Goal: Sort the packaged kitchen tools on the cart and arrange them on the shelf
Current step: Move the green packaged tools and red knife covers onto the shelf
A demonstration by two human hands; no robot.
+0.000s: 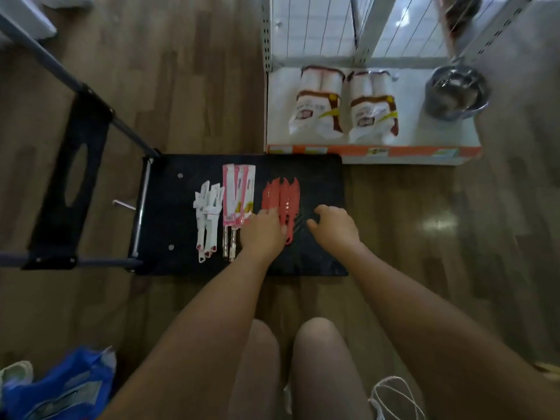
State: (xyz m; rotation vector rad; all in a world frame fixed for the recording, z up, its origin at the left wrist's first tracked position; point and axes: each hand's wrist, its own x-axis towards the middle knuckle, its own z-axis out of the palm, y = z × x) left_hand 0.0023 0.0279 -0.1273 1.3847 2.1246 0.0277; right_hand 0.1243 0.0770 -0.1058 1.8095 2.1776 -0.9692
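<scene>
Left fingers [269, 212] lie fairly straight and close together, flat on the near end of the red tools [281, 194] at the cart [169, 207] platform's middle; left hand [263, 230] covers their handles. Right fingers [315, 223] loosely curled, holding nothing, right hand [335, 227] over the cart's right edge. Pink packs [238, 192] and white tools [207, 213] lie left of the red ones; shelf [278, 101] stands beyond the far right corner.

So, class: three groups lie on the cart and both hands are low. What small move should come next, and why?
Probably curl the left hand round the red tools and lift them toward the shelf. It rests on that bunch, the right hand is beside it holding nothing, and the white tools and pink packs lie sorted apart.
</scene>
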